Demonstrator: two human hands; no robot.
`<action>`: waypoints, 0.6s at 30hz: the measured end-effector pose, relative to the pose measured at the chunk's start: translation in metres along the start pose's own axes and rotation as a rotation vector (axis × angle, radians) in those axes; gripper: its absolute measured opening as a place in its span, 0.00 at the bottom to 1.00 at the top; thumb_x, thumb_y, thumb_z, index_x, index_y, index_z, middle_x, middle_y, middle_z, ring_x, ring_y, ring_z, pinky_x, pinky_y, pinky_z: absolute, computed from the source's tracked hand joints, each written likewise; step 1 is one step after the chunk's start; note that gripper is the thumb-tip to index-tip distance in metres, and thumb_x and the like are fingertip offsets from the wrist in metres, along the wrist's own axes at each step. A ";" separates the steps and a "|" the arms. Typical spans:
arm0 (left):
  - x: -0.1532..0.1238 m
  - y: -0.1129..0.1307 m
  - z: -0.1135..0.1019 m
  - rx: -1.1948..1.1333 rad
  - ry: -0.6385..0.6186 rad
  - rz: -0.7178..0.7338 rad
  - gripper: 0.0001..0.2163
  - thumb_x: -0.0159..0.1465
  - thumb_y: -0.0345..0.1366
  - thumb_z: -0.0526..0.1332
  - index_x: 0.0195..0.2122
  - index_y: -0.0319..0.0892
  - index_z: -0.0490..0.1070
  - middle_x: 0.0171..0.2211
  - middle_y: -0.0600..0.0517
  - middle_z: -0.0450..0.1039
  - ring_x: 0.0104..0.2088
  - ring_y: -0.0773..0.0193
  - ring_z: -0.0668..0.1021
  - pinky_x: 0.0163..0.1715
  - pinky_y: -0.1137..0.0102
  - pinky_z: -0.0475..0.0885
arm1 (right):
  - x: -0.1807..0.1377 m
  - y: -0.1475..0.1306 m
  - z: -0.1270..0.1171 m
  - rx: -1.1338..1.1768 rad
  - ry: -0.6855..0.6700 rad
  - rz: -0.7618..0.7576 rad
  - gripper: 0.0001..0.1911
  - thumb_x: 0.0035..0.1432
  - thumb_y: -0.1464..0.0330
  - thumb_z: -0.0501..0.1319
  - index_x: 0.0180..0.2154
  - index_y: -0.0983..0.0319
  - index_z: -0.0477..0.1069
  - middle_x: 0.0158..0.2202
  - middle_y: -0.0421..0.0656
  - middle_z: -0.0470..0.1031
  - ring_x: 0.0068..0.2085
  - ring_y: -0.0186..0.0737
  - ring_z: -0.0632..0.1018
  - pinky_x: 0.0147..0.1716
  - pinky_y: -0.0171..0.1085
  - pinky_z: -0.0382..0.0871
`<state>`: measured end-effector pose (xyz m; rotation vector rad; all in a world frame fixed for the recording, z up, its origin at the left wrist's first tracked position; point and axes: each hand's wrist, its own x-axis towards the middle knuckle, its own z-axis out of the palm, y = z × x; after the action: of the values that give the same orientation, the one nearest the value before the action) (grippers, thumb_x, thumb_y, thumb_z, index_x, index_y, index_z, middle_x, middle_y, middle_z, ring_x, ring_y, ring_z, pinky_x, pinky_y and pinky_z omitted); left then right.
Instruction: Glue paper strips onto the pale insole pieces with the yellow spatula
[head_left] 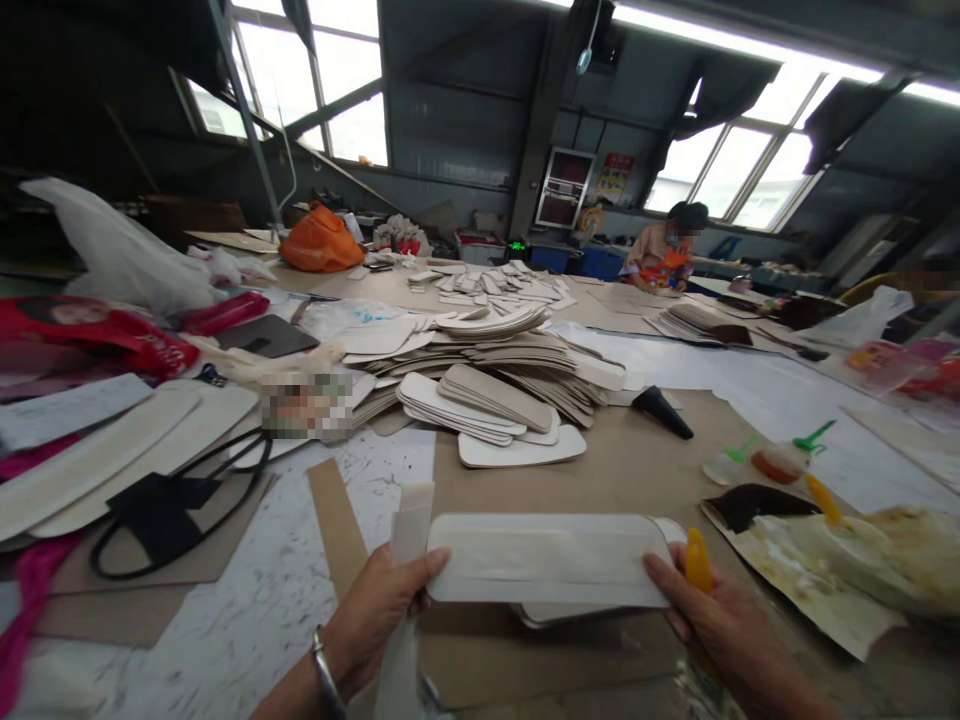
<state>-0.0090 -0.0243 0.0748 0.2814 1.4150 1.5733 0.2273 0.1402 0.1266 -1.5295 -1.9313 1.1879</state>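
A whitish rounded rectangular panel (547, 562) is stretched level between my two hands. My left hand (386, 605), with a bangle at the wrist, pinches its left end, thumb on top. A pale translucent strip (411, 520) passes by that hand's fingers; whether they grip it too I cannot tell. At the other end my right hand (701, 600) has its thumb on the panel. A yellow handle (698, 562) sticks up from the right hand's fingers; its lower part is hidden. Beneath the held panel, other white-edged pieces (566, 612) show in part on brown board.
Stacks of grey-brown and white panels (495, 395) lie ahead, beside a black cone-shaped object (663, 412). Right are green-tipped bottles (787, 460) and a glue-smeared bowl (900, 550). Left are a black cord loop (180, 505) and plastic bags (112, 240). A person (665, 250) sits across the table.
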 end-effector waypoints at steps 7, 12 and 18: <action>-0.011 0.008 0.006 -0.050 0.031 0.055 0.16 0.46 0.45 0.69 0.29 0.38 0.73 0.20 0.55 0.71 0.20 0.70 0.67 0.21 0.76 0.60 | -0.001 0.003 0.008 -0.011 0.043 -0.035 0.22 0.46 0.47 0.56 0.20 0.57 0.56 0.12 0.32 0.54 0.16 0.31 0.59 0.19 0.33 0.53; -0.013 0.012 0.011 -0.069 0.066 0.042 0.15 0.46 0.44 0.68 0.28 0.38 0.72 0.19 0.55 0.71 0.19 0.69 0.67 0.20 0.76 0.60 | -0.003 0.004 0.010 -0.015 0.062 -0.032 0.22 0.46 0.47 0.56 0.19 0.57 0.57 0.11 0.34 0.56 0.16 0.33 0.61 0.19 0.35 0.55; -0.010 0.011 0.005 -0.112 0.059 0.010 0.20 0.46 0.44 0.68 0.37 0.38 0.72 0.25 0.53 0.74 0.25 0.64 0.72 0.27 0.73 0.67 | -0.006 0.014 0.012 0.156 -0.020 0.029 0.24 0.45 0.46 0.59 0.21 0.58 0.58 0.12 0.32 0.54 0.16 0.30 0.58 0.18 0.32 0.51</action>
<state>-0.0053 -0.0274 0.0897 0.1765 1.3663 1.6746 0.2282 0.1312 0.1101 -1.4737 -1.7885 1.3368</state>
